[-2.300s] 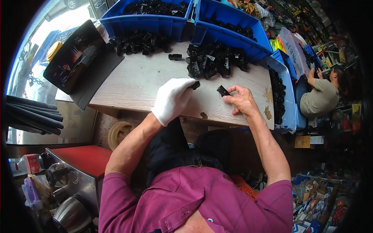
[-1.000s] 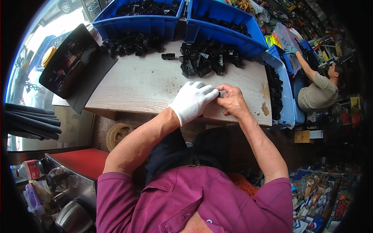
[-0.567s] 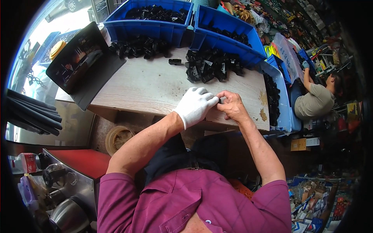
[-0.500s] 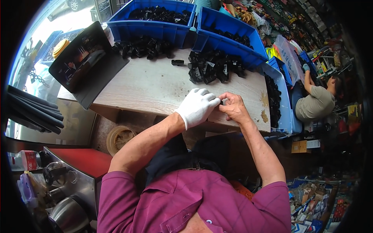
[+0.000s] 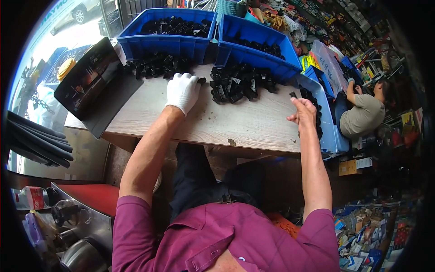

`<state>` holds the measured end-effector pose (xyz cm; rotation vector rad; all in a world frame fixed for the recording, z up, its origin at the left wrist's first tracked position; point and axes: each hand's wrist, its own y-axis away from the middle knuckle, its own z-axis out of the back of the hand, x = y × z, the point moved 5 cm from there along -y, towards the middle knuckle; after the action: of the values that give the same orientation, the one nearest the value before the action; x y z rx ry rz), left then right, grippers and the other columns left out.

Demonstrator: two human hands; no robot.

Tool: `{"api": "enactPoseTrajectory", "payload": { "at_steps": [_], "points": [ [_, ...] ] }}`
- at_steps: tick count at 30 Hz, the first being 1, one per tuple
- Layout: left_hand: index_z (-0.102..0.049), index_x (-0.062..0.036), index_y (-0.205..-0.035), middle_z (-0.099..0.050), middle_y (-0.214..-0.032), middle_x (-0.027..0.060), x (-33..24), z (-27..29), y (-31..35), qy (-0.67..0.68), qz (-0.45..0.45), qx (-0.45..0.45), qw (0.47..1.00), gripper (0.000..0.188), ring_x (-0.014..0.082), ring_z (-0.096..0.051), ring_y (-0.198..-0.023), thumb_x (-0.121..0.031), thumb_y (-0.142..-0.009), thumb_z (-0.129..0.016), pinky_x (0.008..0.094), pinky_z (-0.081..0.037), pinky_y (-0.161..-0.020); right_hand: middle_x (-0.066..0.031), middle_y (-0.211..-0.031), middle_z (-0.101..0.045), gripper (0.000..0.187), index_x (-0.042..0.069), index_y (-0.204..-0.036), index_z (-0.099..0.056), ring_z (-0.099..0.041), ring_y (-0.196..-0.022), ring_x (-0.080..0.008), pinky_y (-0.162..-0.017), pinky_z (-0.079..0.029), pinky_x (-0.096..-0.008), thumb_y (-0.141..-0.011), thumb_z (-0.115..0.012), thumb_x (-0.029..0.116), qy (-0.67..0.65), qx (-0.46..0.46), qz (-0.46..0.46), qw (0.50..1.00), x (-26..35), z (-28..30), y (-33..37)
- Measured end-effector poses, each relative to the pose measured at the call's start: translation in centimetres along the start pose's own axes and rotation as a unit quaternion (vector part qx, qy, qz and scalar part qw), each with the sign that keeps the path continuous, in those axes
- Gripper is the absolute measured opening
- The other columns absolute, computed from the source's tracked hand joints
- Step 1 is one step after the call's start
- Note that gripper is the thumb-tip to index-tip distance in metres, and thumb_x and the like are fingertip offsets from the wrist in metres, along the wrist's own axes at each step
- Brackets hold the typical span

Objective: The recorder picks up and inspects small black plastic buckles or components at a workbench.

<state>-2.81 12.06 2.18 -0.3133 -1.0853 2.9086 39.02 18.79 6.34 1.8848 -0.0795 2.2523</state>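
right hand [image 5: 304, 111] pinches a black part [image 5: 292, 94] jutting above it; left grip [image 5: 182, 92] unclear.

two tabletop heaps of black parts [image 5: 242, 84], two bins [image 5: 164, 48] behind; one tablet [image 5: 86, 85]

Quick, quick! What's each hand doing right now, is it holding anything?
Left hand: gloved, fingers curled beside a black part; can't tell if it's gripping it.
Right hand: closed on a small black piece.

A tablet [image 5: 84, 86] stands at ten o'clock, a car [image 5: 88, 12] beyond it, a bottle [image 5: 35, 198] at eight, a co-worker [image 5: 362, 115] at three.
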Motion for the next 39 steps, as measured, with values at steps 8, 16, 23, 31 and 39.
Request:
{"api": "enactPoseTrajectory", "payload": {
  "at_steps": [8,16,23,31,39],
  "points": [
    [-0.071,-0.0094,-0.1,-0.073,-0.096,0.0106,-0.9,2.1,1.6,0.065,-0.026,-0.009,0.998,0.013,0.0353,-0.066,-0.092,-0.017,-0.09,-0.068,0.0458,-0.056,-0.078,-0.0015,-0.061,-0.051,0.043,0.009,-0.119,-0.066,-0.056,-0.049,-0.015,-0.052,-0.063,-0.0411,-0.086,-0.085,0.032,0.046,-0.058,-0.068,0.995,-1.7,0.2,-3.3],
    [-0.067,-0.0105,-0.098,-0.073,-0.092,0.0083,-2.4,2.2,1.4,0.067,-0.059,0.009,0.996,0.01,0.0329,-0.067,-0.088,-0.012,-0.089,-0.067,0.0449,-0.053,-0.073,-0.0058,-0.077,-0.063,0.043,0.003,-0.116,-0.068,-0.05,-0.046,-0.0134,-0.044,-0.056,-0.0336,-0.084,-0.085,0.028,0.114,-0.011,-0.03,0.993,-1.7,-6.2,-3.9],
    [-0.074,-0.0092,-0.11,-0.076,-0.102,0.0093,-2.5,2.1,1.2,0.079,-0.063,0.053,0.993,0.021,0.0325,-0.069,-0.095,-0.011,-0.089,-0.07,0.0427,-0.055,-0.082,-0.0035,-0.076,-0.063,0.031,0.002,-0.101,-0.071,-0.049,-0.047,-0.0117,-0.042,-0.051,-0.0305,-0.086,-0.083,0.027,0.162,0.026,-0.014,0.986,-2.1,-7.3,-4.6],
    [-0.074,-0.0093,-0.111,-0.076,-0.101,0.0108,-2.2,1.8,1.2,0.091,-0.037,0.056,0.994,0.022,0.0333,-0.069,-0.094,-0.011,-0.09,-0.069,0.0429,-0.055,-0.085,0.0014,-0.071,-0.06,0.019,0.005,-0.095,-0.069,-0.049,-0.047,-0.007,-0.044,-0.053,-0.027,-0.087,-0.081,0.018,0.121,0.077,-0.025,0.989,-2.6,-6.1,-2.9],
    [-0.075,-0.0078,-0.113,-0.076,-0.103,0.014,-1.0,2.0,1.7,0.216,0.044,0.004,0.975,0.024,0.0361,-0.069,-0.097,-0.014,-0.09,-0.068,0.0432,-0.056,-0.087,0.0006,-0.068,-0.058,0.031,0.003,-0.107,-0.064,-0.051,-0.047,-0.0084,-0.043,-0.054,-0.0293,-0.083,-0.082,0.01,0.085,0.108,-0.034,0.99,-3.0,-5.5,1.6]
  ]
}}
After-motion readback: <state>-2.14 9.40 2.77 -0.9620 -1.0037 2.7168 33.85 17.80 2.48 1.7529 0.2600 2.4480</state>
